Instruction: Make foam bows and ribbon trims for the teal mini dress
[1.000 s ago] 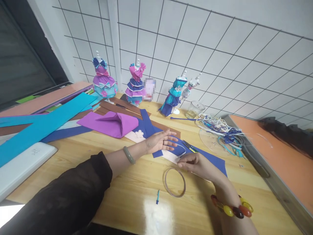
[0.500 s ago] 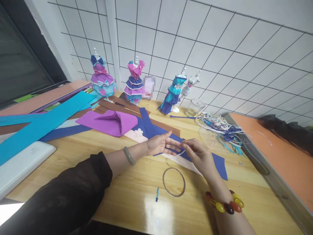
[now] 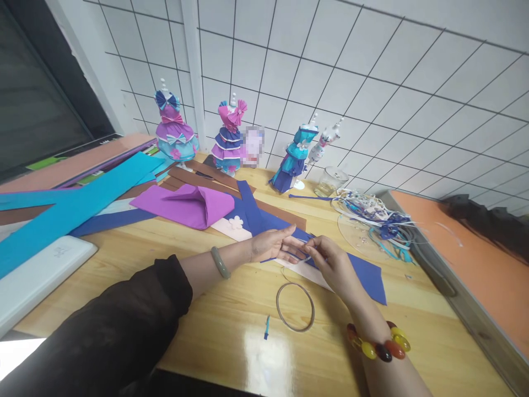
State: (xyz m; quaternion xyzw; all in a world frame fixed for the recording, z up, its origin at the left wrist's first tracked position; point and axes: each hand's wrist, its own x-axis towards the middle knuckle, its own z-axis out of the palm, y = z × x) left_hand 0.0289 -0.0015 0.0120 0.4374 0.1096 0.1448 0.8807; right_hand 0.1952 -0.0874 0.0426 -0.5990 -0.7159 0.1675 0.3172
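Observation:
My left hand [image 3: 275, 245] lies palm up over the blue fabric strip [image 3: 367, 273], fingers stretched out and apart. My right hand [image 3: 330, 259] pinches a thin pale strand [image 3: 305, 259] with thumb and forefinger, right against the left fingertips. What lies exactly between the right fingertips is too small to make out. Below the hands a thin beige coil [image 3: 313, 314] rests on the table, and a fine loose end rises from it towards the left hand. A pale pink strip [image 3: 316, 275] shows under the blue one.
A folded purple sheet [image 3: 177, 207] and a white flower [image 3: 236, 222] lie left of the hands. Turquoise strips [image 3: 95, 190] cross further left, above a white slab [image 3: 49, 281]. Small dressed mannequins [image 3: 177, 129], a glass jar [image 3: 330, 182] and a scrap heap [image 3: 372, 215] stand behind.
My right hand has shifted slightly left, closer against the left fingers. My left hand stays open in nearly the same place.

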